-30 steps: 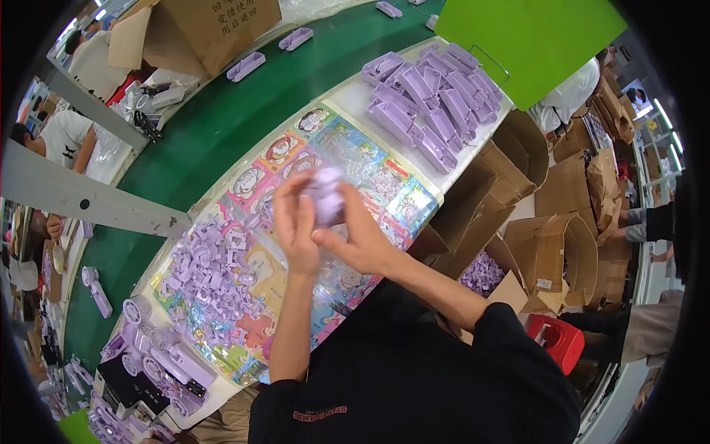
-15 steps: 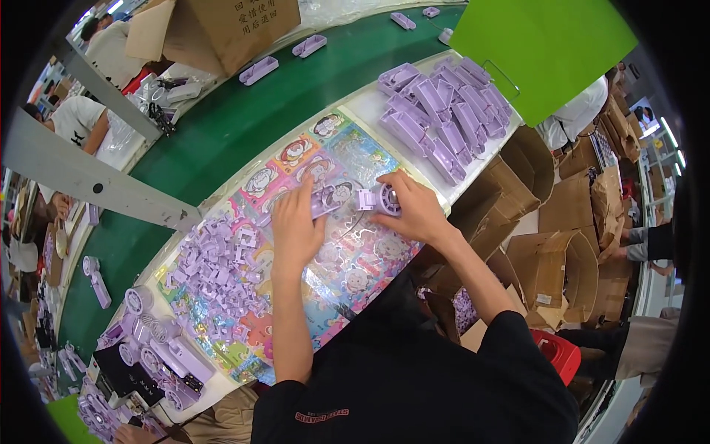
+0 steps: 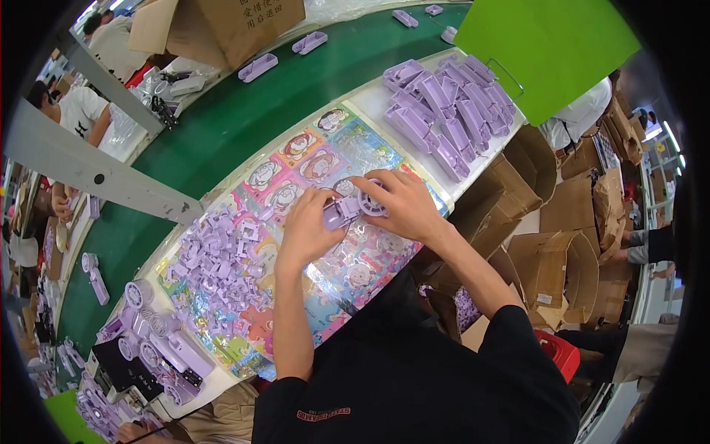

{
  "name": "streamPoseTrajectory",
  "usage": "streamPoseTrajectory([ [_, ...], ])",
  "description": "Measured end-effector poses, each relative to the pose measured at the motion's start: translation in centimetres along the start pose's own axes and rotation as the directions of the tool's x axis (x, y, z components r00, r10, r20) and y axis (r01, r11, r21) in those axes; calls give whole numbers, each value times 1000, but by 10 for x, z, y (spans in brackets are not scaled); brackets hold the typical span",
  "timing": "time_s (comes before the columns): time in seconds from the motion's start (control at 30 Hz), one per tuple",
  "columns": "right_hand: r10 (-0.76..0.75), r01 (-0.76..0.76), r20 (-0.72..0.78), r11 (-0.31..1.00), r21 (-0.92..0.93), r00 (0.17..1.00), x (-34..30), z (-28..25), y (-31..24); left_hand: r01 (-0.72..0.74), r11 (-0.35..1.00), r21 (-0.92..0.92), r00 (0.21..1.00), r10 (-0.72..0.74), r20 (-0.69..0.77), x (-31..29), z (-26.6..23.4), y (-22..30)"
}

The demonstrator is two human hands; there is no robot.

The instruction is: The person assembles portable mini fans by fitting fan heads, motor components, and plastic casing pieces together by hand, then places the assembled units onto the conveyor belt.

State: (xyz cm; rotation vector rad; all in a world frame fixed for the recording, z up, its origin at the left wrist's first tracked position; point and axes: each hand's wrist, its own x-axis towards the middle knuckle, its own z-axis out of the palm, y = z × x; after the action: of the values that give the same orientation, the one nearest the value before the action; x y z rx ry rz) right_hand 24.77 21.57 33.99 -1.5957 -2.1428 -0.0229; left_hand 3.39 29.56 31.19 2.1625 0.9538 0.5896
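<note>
Over the picture-covered mat (image 3: pixel 336 277) my two hands meet. Fingers of my left hand (image 3: pixel 309 231) close around a lavender plastic housing (image 3: pixel 337 215), most of which the hand hides. My right hand (image 3: pixel 405 206) grips a lavender round fan frame (image 3: pixel 372 201) with a ring and spokes. A squarish bracket on the frame's left side touches the housing, or sits in its end; I cannot tell which. A thin dark wire hangs below the parts. Left of my left forearm lies a heap of small lavender brackets (image 3: pixel 222 259).
Lavender open shells (image 3: pixel 451 111) are piled at the table's far right. Behind runs a green conveyor belt (image 3: pixel 222 118) carrying several shells. A metal post (image 3: pixel 96 174) slants in from the left. Assembled lavender fans (image 3: pixel 159 340) lie lower left; cardboard boxes (image 3: pixel 551 266) stand right.
My right hand has moved left with the fan frame, bringing it against the housing. My left hand has lifted and turned the housing, which lay flatter on the mat before.
</note>
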Motion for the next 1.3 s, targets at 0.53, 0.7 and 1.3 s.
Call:
streamPoseTrajectory([
  [0.53, -143, 138, -5, 967, -214, 990, 6, -9, -2, 152, 956, -251, 988, -142, 60, 4, 9, 3],
  [0.7, -183, 172, -48, 969, -176, 982, 10, -4, 2, 159, 910, -383, 984, -177, -11, 4, 17, -5],
  [1.3, 19, -16, -3, 885, 466, 1000, 42, 75, -18, 30, 864, -502, 770, -340, -540, 91, -72, -25],
])
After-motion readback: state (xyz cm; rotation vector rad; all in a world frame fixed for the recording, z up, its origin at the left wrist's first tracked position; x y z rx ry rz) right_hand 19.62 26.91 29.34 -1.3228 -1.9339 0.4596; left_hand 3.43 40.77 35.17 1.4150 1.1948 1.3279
